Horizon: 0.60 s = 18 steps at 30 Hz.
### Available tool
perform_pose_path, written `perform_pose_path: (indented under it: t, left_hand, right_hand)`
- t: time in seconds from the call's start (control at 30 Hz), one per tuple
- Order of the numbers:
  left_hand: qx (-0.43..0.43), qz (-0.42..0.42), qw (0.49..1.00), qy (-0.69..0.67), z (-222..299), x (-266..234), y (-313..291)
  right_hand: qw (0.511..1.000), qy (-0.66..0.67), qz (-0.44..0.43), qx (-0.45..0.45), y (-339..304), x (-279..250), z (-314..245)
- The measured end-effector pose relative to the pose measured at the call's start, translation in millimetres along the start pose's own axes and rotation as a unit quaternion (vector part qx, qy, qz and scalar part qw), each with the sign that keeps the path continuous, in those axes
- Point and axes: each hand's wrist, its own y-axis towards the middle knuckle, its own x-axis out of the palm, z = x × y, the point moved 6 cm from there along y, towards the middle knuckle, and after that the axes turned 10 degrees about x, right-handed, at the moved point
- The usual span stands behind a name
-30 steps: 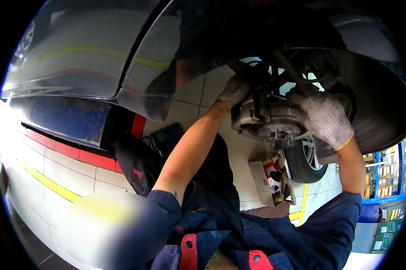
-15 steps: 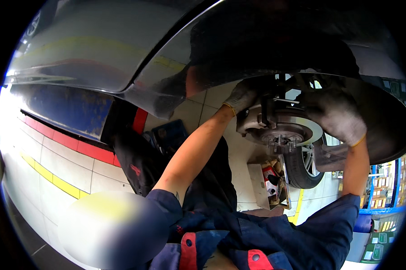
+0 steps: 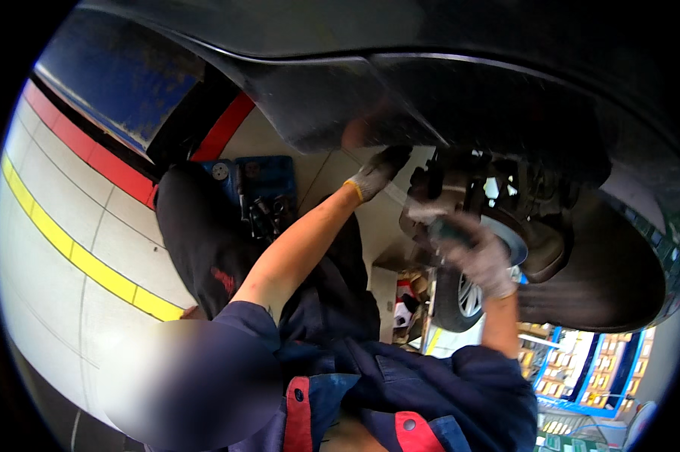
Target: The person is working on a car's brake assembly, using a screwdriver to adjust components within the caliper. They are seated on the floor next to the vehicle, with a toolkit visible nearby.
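My left hand (image 3: 383,172), in a pale knit glove with darkened fingers, is raised beside the lower edge of the dark car body (image 3: 317,98). Its fingers are too dark to make out, and I cannot tell whether they touch or hold anything. My right hand (image 3: 479,256), gloved alike, is in front of the brake assembly (image 3: 439,188) and smeared by motion. Something dark shows at its fingers, either the glove's coating or an object. It covers the hub and much of the brake disc (image 3: 509,237), whose shiny edge shows to its right.
A blue tool case (image 3: 279,175) with sockets and dark tools lies by my knee. Below the brake are an open box of parts (image 3: 385,297) and a detached wheel (image 3: 459,305). The wheel-arch liner (image 3: 611,279) curves at right, with blue shelving (image 3: 585,369) beyond; a blue platform (image 3: 129,83) stands far left.
My view has shifted. The left hand has come away from the brake toward the car's lower edge. The right hand has moved from behind the disc to in front of the hub.
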Motion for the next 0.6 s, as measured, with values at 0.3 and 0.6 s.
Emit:
perform_pose_path:
  t: [0.3, 0.6]
  left_hand:
    - [0.016, -0.166, 0.976, -0.139, -20.5, 31.7, -13.0]
    - [0.148, -0.173, 0.964, -0.141, -38.4, 22.2, -20.2]
  right_hand:
    - [0.903, 0.411, -0.026, 0.119, 11.5, 115.6, 112.3]
    - [0.937, 0.318, 0.069, 0.123, 43.2, 158.1, 184.6]
